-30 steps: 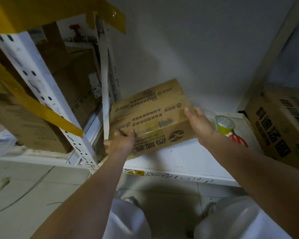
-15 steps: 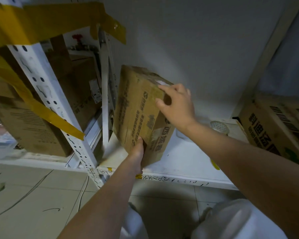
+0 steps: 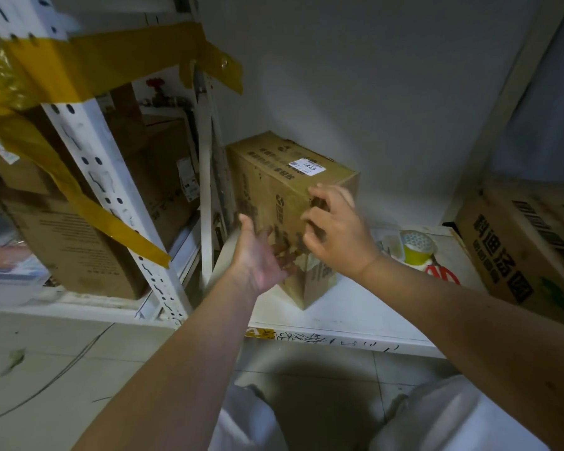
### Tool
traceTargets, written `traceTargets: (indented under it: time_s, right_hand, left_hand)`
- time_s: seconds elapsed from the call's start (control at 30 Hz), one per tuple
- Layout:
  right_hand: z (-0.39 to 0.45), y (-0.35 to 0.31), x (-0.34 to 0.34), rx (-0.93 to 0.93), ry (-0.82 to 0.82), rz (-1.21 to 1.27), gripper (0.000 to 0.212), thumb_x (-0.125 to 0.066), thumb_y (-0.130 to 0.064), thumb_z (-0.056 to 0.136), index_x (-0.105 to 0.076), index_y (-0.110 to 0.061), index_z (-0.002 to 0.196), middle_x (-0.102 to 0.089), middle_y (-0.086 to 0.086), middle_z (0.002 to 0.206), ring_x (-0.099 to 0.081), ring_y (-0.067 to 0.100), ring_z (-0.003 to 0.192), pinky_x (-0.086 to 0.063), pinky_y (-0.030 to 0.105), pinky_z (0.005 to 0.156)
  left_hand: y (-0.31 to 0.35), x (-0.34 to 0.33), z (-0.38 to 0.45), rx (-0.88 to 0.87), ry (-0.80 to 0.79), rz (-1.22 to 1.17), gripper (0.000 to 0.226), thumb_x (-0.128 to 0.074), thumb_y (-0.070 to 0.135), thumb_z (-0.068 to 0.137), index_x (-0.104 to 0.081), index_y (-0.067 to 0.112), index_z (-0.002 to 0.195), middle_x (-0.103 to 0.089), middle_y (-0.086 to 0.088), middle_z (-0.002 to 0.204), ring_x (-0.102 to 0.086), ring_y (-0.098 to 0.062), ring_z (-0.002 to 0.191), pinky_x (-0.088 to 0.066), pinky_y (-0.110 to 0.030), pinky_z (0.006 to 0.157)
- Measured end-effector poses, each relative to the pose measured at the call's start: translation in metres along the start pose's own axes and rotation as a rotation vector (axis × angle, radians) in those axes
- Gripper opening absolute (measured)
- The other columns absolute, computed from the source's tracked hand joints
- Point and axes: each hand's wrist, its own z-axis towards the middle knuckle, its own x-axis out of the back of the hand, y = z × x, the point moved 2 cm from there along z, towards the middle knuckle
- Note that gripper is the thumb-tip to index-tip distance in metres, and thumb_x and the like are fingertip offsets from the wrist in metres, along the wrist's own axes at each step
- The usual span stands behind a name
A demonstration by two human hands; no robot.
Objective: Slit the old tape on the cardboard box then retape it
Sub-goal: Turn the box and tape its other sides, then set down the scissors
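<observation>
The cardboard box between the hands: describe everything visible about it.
The cardboard box is brown, printed with dark characters, and stands on end on the white shelf beside a shelf post. A white label marked 1863 sits on its top face. The left hand and right hand lie open at its near faces.

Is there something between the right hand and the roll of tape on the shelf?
Nothing visible blocks it. The tape roll sits on the white shelf just right of the right hand, with the red-handled scissors beside it and the cardboard box behind the hand.
</observation>
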Motion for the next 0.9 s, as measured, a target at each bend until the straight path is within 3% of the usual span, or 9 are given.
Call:
traceTargets:
  time_s: [0.1,0.2,0.33,0.4,0.5,0.6,0.67,0.77,0.9]
  right_hand:
    - [-0.001,0.001,0.006,0.022,-0.001,-0.006,0.016,-0.066,-0.004,0.073,-0.069,-0.001,0.088,-0.064,0.017,0.109,-0.055,0.039,0.112,-0.049,0.042,0.093]
    - [0.000,-0.004,0.012,0.037,-0.007,0.004,0.015,-0.060,-0.008,0.075,-0.066,-0.003,0.087,-0.065,0.014,0.104,-0.056,0.035,0.109,-0.048,0.041,0.093]
    - [-0.007,-0.021,0.014,0.134,0.046,0.021,0.009,-0.060,-0.008,0.073,-0.063,-0.002,0.079,-0.063,0.013,0.091,-0.058,0.035,0.097,-0.047,0.038,0.088]
    - [-0.012,-0.024,0.016,0.167,0.072,0.021,0.009,-0.058,-0.010,0.078,-0.062,-0.002,0.078,-0.060,0.012,0.084,-0.058,0.034,0.089,-0.048,0.038,0.084]
    - [-0.015,-0.022,0.022,0.108,0.089,0.053,0.016,-0.051,-0.014,0.088,-0.060,-0.002,0.083,-0.055,0.009,0.082,-0.050,0.025,0.080,-0.044,0.034,0.070]
    - [-0.008,-0.022,0.025,-0.185,0.110,0.089,0.015,-0.052,-0.017,0.090,-0.055,-0.004,0.097,-0.048,0.003,0.092,-0.044,0.015,0.085,-0.044,0.032,0.073]
    - [0.000,-0.013,0.027,-0.648,0.050,0.163,0.043,-0.060,-0.029,0.089,-0.046,-0.006,0.122,-0.046,0.006,0.113,-0.047,0.020,0.103,-0.044,0.035,0.090]
    - [0.009,-0.006,0.025,-1.283,-0.265,0.800,0.055,-0.059,-0.047,0.088,-0.039,-0.022,0.132,-0.054,0.005,0.126,-0.051,0.028,0.117,-0.041,0.051,0.099]
    - [0.010,0.007,0.026,-1.206,-0.329,0.968,0.039,-0.059,-0.031,0.092,-0.044,-0.033,0.129,-0.060,-0.004,0.124,-0.054,0.022,0.116,-0.043,0.058,0.097]
  left_hand:
    - [0.016,-0.007,-0.002,-0.026,0.054,0.053,0.099,-0.033,0.092,0.066,-0.040,0.026,0.140,-0.054,-0.014,0.136,-0.049,-0.036,0.124,-0.038,-0.052,0.101]
    - [0.038,-0.010,-0.002,-0.157,0.222,0.168,0.121,-0.054,0.097,0.037,-0.035,0.042,0.142,-0.046,-0.003,0.145,-0.044,-0.031,0.131,-0.032,-0.057,0.105]
    - [0.077,-0.009,-0.017,-0.442,0.559,0.347,0.100,-0.060,0.069,0.075,-0.008,0.033,0.152,-0.014,-0.003,0.159,-0.025,-0.033,0.141,-0.028,-0.053,0.112]
    - [0.094,0.007,-0.020,-0.498,0.708,0.377,0.096,-0.062,0.058,0.081,-0.005,0.029,0.153,-0.013,-0.005,0.158,-0.026,-0.035,0.140,-0.032,-0.053,0.110]
    - [0.104,0.031,-0.027,-0.524,0.737,0.359,0.094,-0.067,0.051,0.080,-0.008,0.030,0.151,-0.025,-0.008,0.153,-0.035,-0.035,0.135,-0.036,-0.052,0.108]
    - [0.102,0.037,-0.036,-0.546,0.702,0.376,0.069,-0.067,0.046,0.081,-0.028,0.029,0.135,-0.043,-0.007,0.134,-0.050,-0.030,0.117,-0.046,-0.049,0.099]
    - [0.101,0.037,-0.039,-0.535,0.688,0.351,0.053,-0.068,0.042,0.083,-0.034,0.028,0.122,-0.045,-0.005,0.122,-0.053,-0.028,0.108,-0.050,-0.050,0.094]
    - [0.097,0.036,-0.047,-0.483,0.688,0.293,0.041,-0.065,0.035,0.087,-0.033,0.028,0.111,-0.047,-0.004,0.111,-0.056,-0.028,0.102,-0.052,-0.051,0.089]
    - [0.090,0.033,-0.053,-0.567,0.701,0.285,0.032,-0.060,0.026,0.091,-0.033,0.024,0.110,-0.052,-0.007,0.116,-0.058,-0.023,0.102,-0.053,-0.043,0.090]
